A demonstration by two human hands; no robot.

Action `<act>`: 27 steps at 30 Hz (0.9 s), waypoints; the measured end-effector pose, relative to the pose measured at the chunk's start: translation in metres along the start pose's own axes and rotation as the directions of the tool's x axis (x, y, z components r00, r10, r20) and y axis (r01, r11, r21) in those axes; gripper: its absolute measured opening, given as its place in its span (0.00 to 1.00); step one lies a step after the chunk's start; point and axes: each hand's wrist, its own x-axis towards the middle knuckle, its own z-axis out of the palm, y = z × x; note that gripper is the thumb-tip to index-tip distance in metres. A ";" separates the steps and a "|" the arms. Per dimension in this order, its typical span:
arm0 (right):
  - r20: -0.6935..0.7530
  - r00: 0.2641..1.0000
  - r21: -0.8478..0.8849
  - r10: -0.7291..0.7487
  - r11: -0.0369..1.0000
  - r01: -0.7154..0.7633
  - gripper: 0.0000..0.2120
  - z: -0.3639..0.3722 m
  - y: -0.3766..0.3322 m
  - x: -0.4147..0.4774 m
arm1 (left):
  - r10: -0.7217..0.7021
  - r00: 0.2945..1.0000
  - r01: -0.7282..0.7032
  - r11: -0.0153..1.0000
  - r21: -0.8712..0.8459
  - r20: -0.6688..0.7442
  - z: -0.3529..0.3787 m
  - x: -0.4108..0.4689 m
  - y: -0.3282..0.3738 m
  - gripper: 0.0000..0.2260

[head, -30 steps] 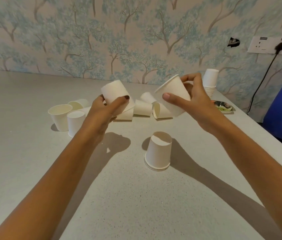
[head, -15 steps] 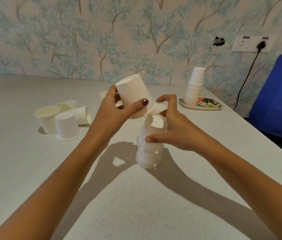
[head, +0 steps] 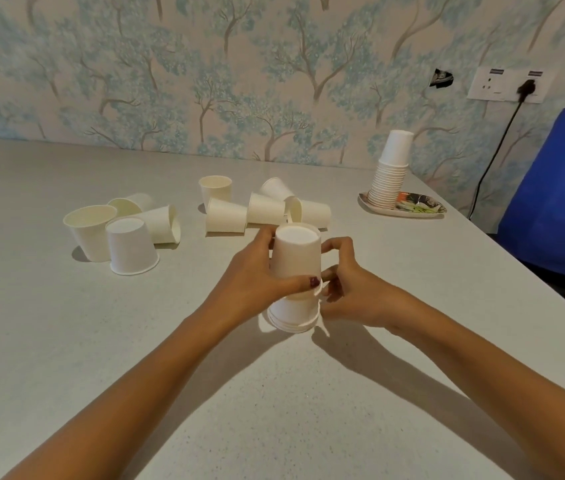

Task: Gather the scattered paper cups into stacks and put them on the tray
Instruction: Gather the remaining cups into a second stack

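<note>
Near the middle of the grey speckled table (head: pixel 135 341), a short stack of inverted white paper cups (head: pixel 296 258) is stood mouth-down and is gripped from both sides. The left hand (head: pixel 253 282) is curled round its upper cup, thumb laid across the front, and the right hand (head: pixel 350 296) is closed on its right side with bent fingers. Beyond, to the left, four loose white paper cups (head: pixel 128 249) are grouped, and five more scattered cups (head: pixel 225 216) are clustered just behind the hands. Farthest right, a tall stack of white cups (head: pixel 390 174) is set on a patterned oval tray (head: pixel 412 215), well apart from the hands.
</note>
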 end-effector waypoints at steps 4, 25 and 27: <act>-0.040 0.994 0.074 0.098 0.993 -0.095 0.31 -0.011 0.009 0.004 | -0.069 0.995 0.062 0.994 0.091 0.070 0.010 0.002 -0.014 0.35; -0.431 0.902 -0.155 -0.032 0.987 -0.039 0.40 -0.048 0.030 0.165 | 0.175 0.632 0.102 0.947 0.304 -0.755 -0.079 0.013 -0.058 0.19; -0.403 0.915 -0.203 -0.028 0.977 -0.060 0.40 -0.047 0.032 0.175 | 0.119 0.591 0.232 0.922 0.309 -0.798 -0.085 0.016 -0.070 0.21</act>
